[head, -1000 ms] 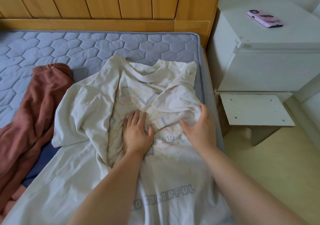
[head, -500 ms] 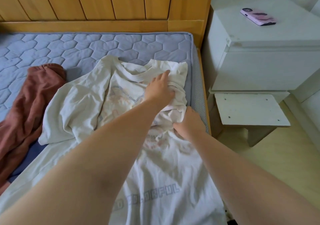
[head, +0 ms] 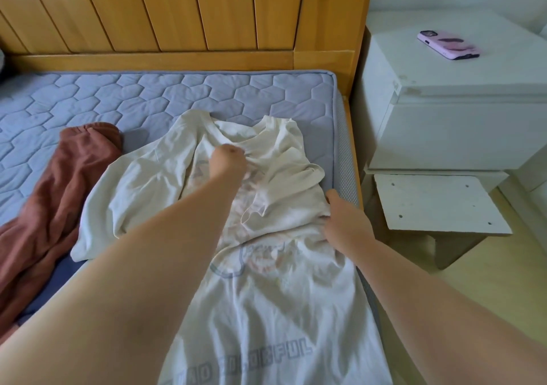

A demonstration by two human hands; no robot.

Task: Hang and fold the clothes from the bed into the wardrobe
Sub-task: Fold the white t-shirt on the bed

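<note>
A cream printed T-shirt [head: 266,290] lies face up and crumpled on the blue quilted mattress [head: 148,100], its collar toward the headboard. My left hand [head: 228,159] reaches far forward and grips the fabric just below the collar with curled fingers. At the shirt's right edge, near the folded-in right sleeve, my right hand [head: 343,221] pinches the cloth by the side of the bed. A rust-brown garment [head: 56,195] lies bunched to the left of the shirt, untouched.
A wooden headboard [head: 189,14] stands behind the mattress. A white bedside cabinet [head: 461,112] with a pink phone [head: 448,44] on top stands at the right. A low white stool [head: 438,204] sits on the floor beside the bed.
My left hand moved from the shirt's chest up to the right shoulder, then back left to the collar, where it closed on the fabric. My right hand stayed at the right edge, gripping.
</note>
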